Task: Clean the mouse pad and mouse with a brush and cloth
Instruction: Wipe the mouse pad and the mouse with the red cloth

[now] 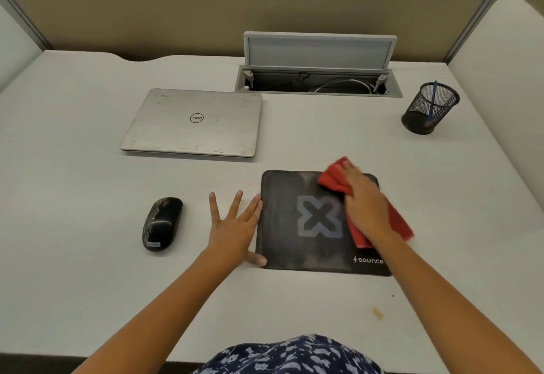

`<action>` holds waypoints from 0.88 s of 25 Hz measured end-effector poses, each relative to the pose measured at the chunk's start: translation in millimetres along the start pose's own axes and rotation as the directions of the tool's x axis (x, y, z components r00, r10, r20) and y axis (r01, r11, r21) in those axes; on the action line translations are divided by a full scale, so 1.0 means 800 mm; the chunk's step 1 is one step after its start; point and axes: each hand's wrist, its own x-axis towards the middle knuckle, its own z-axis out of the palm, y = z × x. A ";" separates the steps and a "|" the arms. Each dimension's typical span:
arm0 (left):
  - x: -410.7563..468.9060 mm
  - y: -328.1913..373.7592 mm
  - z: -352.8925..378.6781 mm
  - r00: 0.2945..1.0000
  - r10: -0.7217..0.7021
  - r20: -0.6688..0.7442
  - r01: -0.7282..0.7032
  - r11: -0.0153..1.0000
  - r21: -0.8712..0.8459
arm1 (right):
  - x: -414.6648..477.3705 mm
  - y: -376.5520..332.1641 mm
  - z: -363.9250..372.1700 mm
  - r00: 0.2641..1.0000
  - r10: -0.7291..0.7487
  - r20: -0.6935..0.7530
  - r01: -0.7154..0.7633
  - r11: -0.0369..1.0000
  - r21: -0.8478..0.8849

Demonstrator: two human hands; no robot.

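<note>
Item: mouse pad (294, 226), ctr-right of frame, flat on desk (88, 285), w/ R hand (365, 205), fingers flattish, pressing red cloth (332, 179) onto its upper right to wipe; L hand (232, 229) splayed open at left edge, thumb on corner, prob. stopping slide; mouse (162, 223) parked left-ctr, apart.

An office cubicle is showing itself here: tan partition panels (176, 5) are enclosing a white bench (88, 173), a cable hatch (319, 49) is standing open at upper centre, and a closed laptop (191, 123) and mesh pen cup (429, 108) are sitting nearby.
</note>
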 end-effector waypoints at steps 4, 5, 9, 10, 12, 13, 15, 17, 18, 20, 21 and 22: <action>0.002 -0.001 0.003 1.000 0.005 -0.003 -0.005 1.000 -0.010 | -0.017 0.033 -0.025 0.997 0.067 0.026 -0.066 0.998 -0.025; 0.003 -0.001 0.004 1.000 0.006 -0.006 -0.006 1.000 -0.009 | -0.032 0.033 -0.028 0.997 0.018 0.075 -0.018 1.000 0.003; 0.006 -0.004 0.007 1.000 0.009 -0.011 -0.009 0.999 -0.030 | -0.122 0.050 -0.051 0.932 -0.215 0.291 0.190 0.975 0.112; 0.006 -0.004 0.008 1.000 0.013 -0.004 -0.013 0.999 -0.040 | -0.141 0.053 -0.056 0.915 -0.240 0.324 0.218 0.971 0.103; 0.007 -0.004 0.011 1.000 0.009 -0.010 -0.010 0.999 -0.045 | -0.156 0.054 -0.060 0.901 -0.250 0.355 0.231 0.968 0.095; 0.006 -0.003 0.011 1.000 0.009 -0.012 -0.009 0.999 -0.035 | -0.151 0.052 -0.061 0.896 -0.254 0.365 0.230 0.967 0.108; 0.007 -0.002 0.010 1.000 0.008 -0.019 -0.009 1.000 -0.015 | -0.120 0.052 -0.060 0.897 -0.263 0.355 0.229 0.964 0.134; 0.007 0.000 0.009 1.000 0.004 -0.021 -0.004 1.000 -0.005 | -0.071 0.051 -0.051 0.945 -0.176 0.277 0.155 0.983 0.094; 0.006 0.000 0.008 1.000 0.003 -0.020 -0.003 1.000 -0.004 | -0.044 0.046 -0.045 0.977 -0.073 0.201 0.062 0.996 0.063; 0.005 0.000 0.009 1.000 0.004 -0.019 -0.004 1.000 -0.007 | -0.004 0.026 -0.027 0.985 0.157 0.069 -0.155 0.987 -0.032; 0.005 0.000 0.010 1.000 0.002 -0.020 -0.003 1.000 -0.011 | 0.007 0.014 -0.016 0.983 0.181 0.024 -0.179 0.980 -0.082; 0.005 0.000 0.012 1.000 0.003 -0.023 -0.003 1.000 -0.015 | 0.010 0.003 -0.007 0.991 0.133 0.013 -0.130 0.985 -0.113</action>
